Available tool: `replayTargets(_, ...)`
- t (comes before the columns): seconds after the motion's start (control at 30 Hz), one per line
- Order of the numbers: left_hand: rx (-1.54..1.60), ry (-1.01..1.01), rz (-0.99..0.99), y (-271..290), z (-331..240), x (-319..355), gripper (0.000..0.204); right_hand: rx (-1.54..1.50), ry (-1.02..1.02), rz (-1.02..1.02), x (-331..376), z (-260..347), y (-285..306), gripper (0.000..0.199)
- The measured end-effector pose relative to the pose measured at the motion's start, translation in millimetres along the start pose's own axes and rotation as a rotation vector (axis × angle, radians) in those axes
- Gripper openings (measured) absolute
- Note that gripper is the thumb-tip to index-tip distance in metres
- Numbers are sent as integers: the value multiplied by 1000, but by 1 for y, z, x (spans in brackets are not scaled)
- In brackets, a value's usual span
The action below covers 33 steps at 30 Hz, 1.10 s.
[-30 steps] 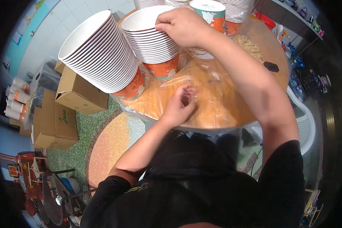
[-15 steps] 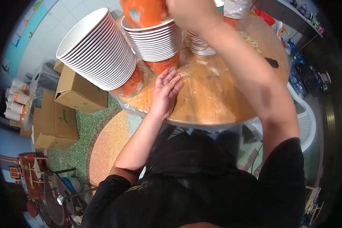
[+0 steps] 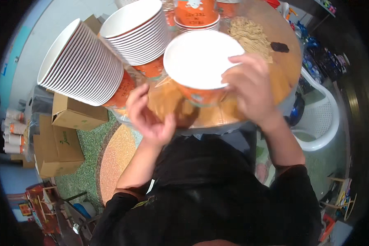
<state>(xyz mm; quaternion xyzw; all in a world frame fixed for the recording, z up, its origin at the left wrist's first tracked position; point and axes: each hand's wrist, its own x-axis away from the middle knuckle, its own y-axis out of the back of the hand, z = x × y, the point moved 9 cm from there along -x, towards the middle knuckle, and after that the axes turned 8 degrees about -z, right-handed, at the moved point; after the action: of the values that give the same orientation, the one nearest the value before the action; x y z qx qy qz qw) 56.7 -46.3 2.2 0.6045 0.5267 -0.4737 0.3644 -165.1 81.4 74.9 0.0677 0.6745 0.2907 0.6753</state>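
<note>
Right hand grips rim of single orange paper bowl, white inside, held over round wooden surface. Left hand cupped, loosely curled beneath bowl's base. Best steady base, keep bowl level, avoid nudging tilted bowl stack.

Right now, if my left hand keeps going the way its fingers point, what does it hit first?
Probably the orange paper bowl your right hand holds: the left hand reaches toward its lower side. Depth is unclear.
</note>
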Motion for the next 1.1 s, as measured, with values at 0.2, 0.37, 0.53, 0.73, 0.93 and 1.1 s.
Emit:
replayTargets(0.2, -190, -55, 749, -65, -37, -2, 41, -178, 20, 68, 48, 12, -32, 11)
replayTargets(0.37, -253, 31, 690, -49, -32, -1, 23, -248, -231, -79, 49, -54, -20, 11)
replayTargets(0.53, -310, 58, 739, -51, -23, -10, 26, 94, -388, 106, 75, -196, -52, 13)
replayTargets(0.73, -377, 73, 700, -48, -16, -12, 28, 141, -310, 381, 77, -235, -104, 14)
replayTargets(0.93, -402, 88, 691, -47, -11, -9, 26, 222, -265, 405, 79, -225, -108, 10)
replayTargets(1.1, -395, 89, 680, -48, -9, -8, 27, 219, -187, 368, 80, -220, -103, 12)
